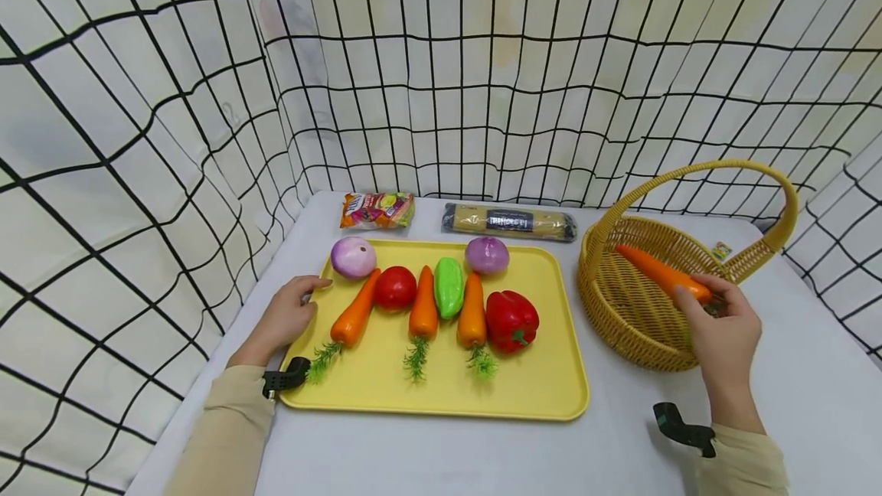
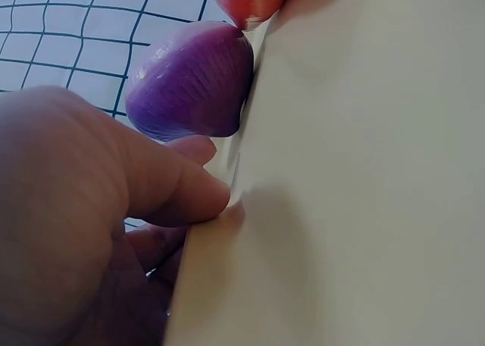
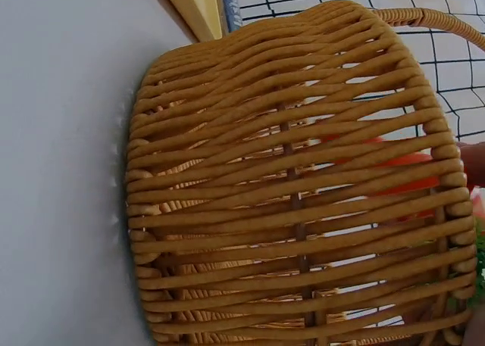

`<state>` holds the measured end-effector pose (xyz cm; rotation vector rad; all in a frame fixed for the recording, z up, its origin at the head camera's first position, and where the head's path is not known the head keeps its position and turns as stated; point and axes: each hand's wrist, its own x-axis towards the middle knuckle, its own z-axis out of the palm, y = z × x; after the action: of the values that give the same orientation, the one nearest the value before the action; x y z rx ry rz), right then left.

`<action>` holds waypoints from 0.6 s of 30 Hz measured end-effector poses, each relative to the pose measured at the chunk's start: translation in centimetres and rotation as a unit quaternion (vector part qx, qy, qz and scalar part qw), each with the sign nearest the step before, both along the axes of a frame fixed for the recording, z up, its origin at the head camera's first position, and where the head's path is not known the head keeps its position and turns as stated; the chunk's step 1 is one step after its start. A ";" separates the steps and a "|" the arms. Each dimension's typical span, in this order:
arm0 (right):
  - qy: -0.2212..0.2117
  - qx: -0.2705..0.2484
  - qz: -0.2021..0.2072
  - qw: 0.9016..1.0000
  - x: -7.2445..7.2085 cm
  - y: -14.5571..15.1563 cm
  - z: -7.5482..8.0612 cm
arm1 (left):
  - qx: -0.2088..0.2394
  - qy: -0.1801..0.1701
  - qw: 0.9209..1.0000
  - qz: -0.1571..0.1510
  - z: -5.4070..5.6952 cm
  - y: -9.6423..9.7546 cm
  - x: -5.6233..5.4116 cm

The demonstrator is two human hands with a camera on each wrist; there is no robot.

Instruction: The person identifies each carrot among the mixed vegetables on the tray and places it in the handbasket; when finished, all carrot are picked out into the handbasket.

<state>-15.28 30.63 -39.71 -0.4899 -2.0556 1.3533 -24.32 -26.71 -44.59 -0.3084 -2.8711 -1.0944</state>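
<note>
Carrot point(image 1: 649, 265) hangs over the basket point(image 1: 601, 320), pinched by the right hand point(image 1: 725, 318); left of the basket lie a long packet point(image 1: 508, 221), a colourful bag point(image 1: 377, 210) and a tray point(image 1: 441, 396) (the left hand point(image 1: 285, 316) grips it) bearing onions point(image 1: 487, 255), a tomato point(image 1: 395, 288) and three more carrots point(image 1: 423, 314).

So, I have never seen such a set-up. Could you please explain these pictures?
You see no robot, only a person's left hand and right hand. The wide picture comes from a camera on the head; the two close ones come from cameras on the wrists. On the white table lies a yellow tray with two purple onions, three carrots, a tomato, a red bell pepper and a green vegetable. Behind it lie a colourful packet and a long packet; to its right stands a wicker basket. The right hand holds a fourth carrot at the basket's opening; the left hand holds the tray's left edge.
</note>
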 end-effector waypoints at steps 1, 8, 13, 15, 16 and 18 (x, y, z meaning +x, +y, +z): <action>-0.018 0.021 0.003 1.000 0.0 0.0 0.0 | 0.000 0.000 1.000 0.000 0.0 0.0 0.0; -0.121 0.160 0.054 0.978 0.0 0.0 -0.2 | -0.008 0.005 1.000 -0.003 0.0 0.0 0.1; -0.138 0.194 0.067 0.969 0.1 -0.1 -0.4 | -0.012 0.006 1.000 -0.003 0.2 0.0 0.2; -0.142 0.216 0.077 0.963 0.1 -0.1 -0.5 | -0.013 0.007 1.000 -0.003 0.2 0.1 0.2; -0.143 0.232 0.083 0.959 0.1 -0.2 -0.5 | -0.012 0.006 1.000 -0.003 0.2 0.1 0.2; -0.142 0.261 0.096 0.950 0.1 -0.2 -0.7 | -0.012 0.007 1.000 -0.004 0.3 0.2 0.2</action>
<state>-15.21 30.45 -40.37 -0.2630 -2.6371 0.8085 -24.16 -26.53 -44.33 -0.3267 -2.8748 -1.0567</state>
